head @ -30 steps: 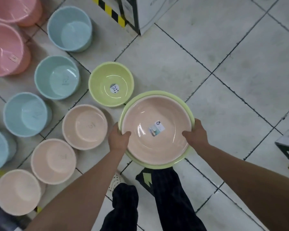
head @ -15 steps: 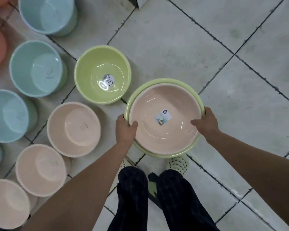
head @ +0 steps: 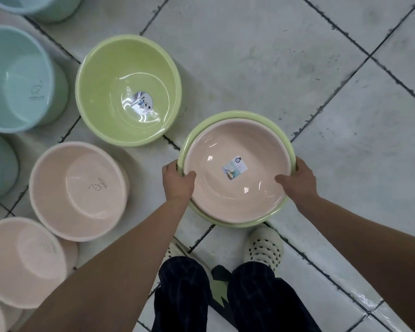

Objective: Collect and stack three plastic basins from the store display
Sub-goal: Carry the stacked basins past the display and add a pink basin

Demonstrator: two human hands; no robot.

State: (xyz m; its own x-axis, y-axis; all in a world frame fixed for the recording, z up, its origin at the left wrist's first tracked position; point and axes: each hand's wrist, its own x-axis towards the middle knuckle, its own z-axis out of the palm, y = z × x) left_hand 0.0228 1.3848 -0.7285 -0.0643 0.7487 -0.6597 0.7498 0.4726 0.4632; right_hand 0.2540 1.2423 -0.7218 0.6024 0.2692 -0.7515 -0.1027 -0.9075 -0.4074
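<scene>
A pale pink basin (head: pixel 235 188) with a label inside sits nested in a larger green basin (head: pixel 228 115), whose rim shows around it. My left hand (head: pixel 177 182) grips the stack's left rim, thumb inside the pink basin. My right hand (head: pixel 297 179) grips the right rim the same way. The stack is held low over the tiled floor, just in front of my feet. Another green basin (head: pixel 120 75), with a round sticker at its bottom, stands on the floor up and to the left of the stack.
Pink tubs (head: pixel 79 190) (head: pixel 22 262) and light blue tubs (head: pixel 17 77) stand in rows on the floor at the left. Grey floor tiles (head: pixel 321 80) stretch away to the right. My legs and dotted shoes (head: pixel 264 248) are directly below the stack.
The view has dropped closer to the floor, so the basins look larger. The stack has shifted slightly right and down in view, with both hands keeping their grip on its rim.
</scene>
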